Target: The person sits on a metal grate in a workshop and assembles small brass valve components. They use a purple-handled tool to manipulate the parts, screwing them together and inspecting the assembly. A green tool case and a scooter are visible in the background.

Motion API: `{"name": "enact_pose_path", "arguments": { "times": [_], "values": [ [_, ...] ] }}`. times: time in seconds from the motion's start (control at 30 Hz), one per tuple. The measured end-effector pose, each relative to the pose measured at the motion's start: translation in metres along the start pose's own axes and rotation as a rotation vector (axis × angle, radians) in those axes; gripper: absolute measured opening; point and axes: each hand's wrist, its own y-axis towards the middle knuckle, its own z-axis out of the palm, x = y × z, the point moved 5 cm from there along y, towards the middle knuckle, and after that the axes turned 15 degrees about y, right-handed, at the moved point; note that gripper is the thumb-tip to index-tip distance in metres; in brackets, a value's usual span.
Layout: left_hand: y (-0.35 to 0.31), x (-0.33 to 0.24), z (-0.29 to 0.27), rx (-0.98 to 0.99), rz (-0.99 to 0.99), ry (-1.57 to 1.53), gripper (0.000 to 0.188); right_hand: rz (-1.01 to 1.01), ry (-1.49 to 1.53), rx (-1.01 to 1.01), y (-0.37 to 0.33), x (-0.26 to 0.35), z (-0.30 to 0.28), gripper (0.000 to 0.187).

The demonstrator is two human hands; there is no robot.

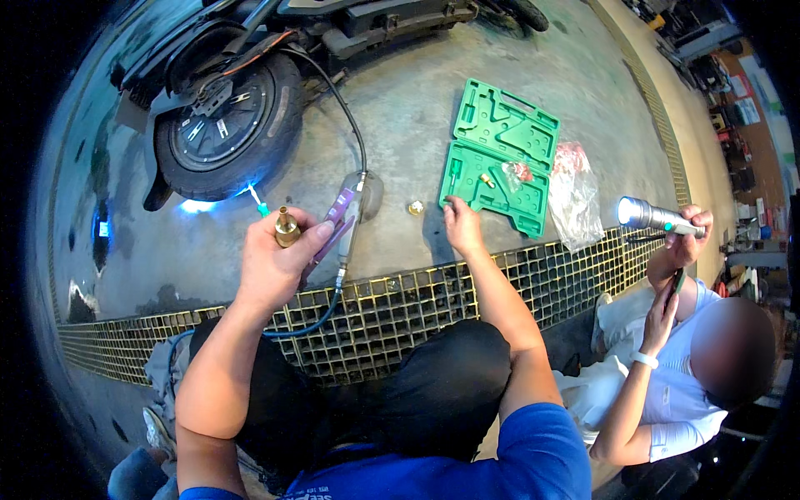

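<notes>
My left hand (273,260) is closed around a brass fitting (287,227) with a narrow neck. The same hand holds a flat purple tube (340,205) between thumb and fingers. Just past its fingertips, a teal-handled tool (262,209) points at the lower edge of a black tyre (283,125); whether the hand grips it is hidden. My right hand (463,228) has its bent fingers on the near left edge of an opened green tool case (505,133). Inside the case lie a small brass piece (487,180) and a small bag with red contents (518,173).
A small brass part (415,207) lies on the floor left of the case. A clear plastic bag (575,204) lies to its right. A grey hose fitting (350,242) joins a blue hose (321,323) over the yellow grating (550,279). At right, another person holds a lit flashlight (654,217).
</notes>
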Motion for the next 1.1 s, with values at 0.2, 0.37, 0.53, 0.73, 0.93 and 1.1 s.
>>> {"name": "enact_pose_path", "arguments": {
  "times": [0.2, 0.37, 0.53, 0.73, 0.93, 1.1],
  "values": [
    [-0.001, 0.000, -0.002, 0.007, -0.003, 0.012, 0.015, -0.230, -0.221, 0.165, 0.005, 0.027, 0.025, 0.020],
    [0.000, 0.008, -0.009, -0.012, 0.016, 0.058, 0.016, -0.283, -0.350, 0.240, 0.006, 0.033, 0.041, 0.020],
    [0.002, 0.011, -0.007, -0.026, 0.033, 0.052, 0.018, -0.265, -0.465, 0.311, 0.008, 0.029, 0.047, 0.019],
    [0.004, 0.012, 0.000, 0.017, -0.001, 0.034, 0.018, -0.344, -0.457, 0.305, 0.013, 0.020, 0.055, 0.016],
    [0.007, 0.014, 0.005, 0.018, 0.072, 0.064, 0.018, -0.270, -0.582, 0.372, 0.021, 0.014, 0.070, 0.013],
    [0.008, 0.013, 0.014, 0.075, 0.097, 0.032, 0.021, -0.256, -0.504, 0.349, 0.024, -0.003, 0.071, 0.018]
  ]
}}
